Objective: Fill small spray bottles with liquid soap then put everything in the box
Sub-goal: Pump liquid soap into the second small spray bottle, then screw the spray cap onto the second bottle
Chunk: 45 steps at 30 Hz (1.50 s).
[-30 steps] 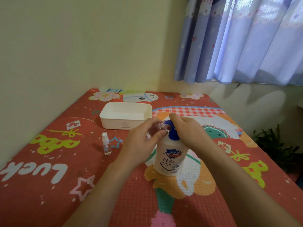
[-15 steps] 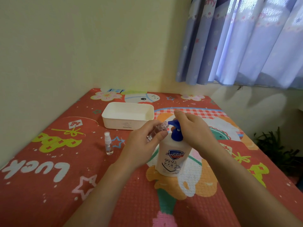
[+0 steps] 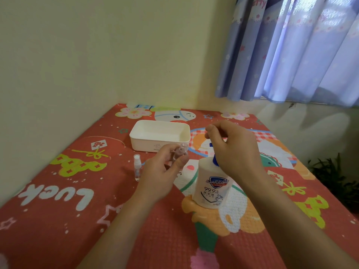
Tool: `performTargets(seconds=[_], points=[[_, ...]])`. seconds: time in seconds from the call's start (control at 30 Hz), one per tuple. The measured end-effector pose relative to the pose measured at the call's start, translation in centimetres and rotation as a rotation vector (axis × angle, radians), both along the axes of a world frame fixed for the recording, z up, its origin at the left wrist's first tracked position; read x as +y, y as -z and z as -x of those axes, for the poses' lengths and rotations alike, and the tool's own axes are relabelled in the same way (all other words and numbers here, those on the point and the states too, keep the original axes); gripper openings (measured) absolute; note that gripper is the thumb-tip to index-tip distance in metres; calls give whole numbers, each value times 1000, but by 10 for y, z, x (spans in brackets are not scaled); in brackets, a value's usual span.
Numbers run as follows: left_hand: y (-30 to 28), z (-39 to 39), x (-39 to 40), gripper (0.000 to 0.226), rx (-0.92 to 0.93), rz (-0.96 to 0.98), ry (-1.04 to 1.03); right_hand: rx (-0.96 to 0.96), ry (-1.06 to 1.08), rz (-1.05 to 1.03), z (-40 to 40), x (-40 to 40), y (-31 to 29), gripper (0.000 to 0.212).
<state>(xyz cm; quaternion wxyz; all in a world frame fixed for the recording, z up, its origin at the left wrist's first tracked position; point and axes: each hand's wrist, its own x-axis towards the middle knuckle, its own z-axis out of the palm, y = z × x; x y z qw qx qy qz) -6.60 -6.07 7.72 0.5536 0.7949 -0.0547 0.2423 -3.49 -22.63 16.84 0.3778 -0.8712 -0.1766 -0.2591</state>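
Note:
My left hand (image 3: 165, 169) grips a small clear spray bottle (image 3: 180, 152) without its cap, held nearly upright a short way left of the pump nozzle. A white soap bottle (image 3: 212, 187) with a blue pump (image 3: 214, 159) stands on the mat. Over the pump head lies my right hand (image 3: 235, 150) with its fingers curled around it; most of the pump head is hidden under the hand. A second small spray bottle (image 3: 137, 167) with a white cap stands to the left. The white box (image 3: 136, 141) sits open behind it.
Everything rests on a red patterned mat (image 3: 58, 220) that meets yellow walls at the left and back. A blue curtain (image 3: 291, 51) hangs at the upper right, and a green plant (image 3: 334, 177) stands beyond the mat's right edge.
My left hand has drawn the small bottle away from the nozzle to the left and tipped it more upright. My right hand has risen with the pump head.

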Motion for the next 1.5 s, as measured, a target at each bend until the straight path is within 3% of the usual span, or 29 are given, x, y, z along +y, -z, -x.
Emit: performTargets(seconds=[0.23,0.4,0.73,0.93,1.13,1.33,1.5], points=[[12,9,27,35,19,82,-76,-276,-76,170,5,24,7,18],[16,16,44,26,23,76,-124,-340,-99,215,11,47,20,17],[25,25,62,25,27,81,-257,-86,-133,354,2,85,70,26],[26,29,64,29,-3,37,-282,64,-87,397,-12,91,108,15],[33,31,65,34,11,38,-289,165,-36,427,-21,100,136,27],[38,30,63,40,11,105,-291,240,-1,444,-19,107,144,60],[43,29,64,36,26,130,-285,226,11,463,-21,112,148,48]])
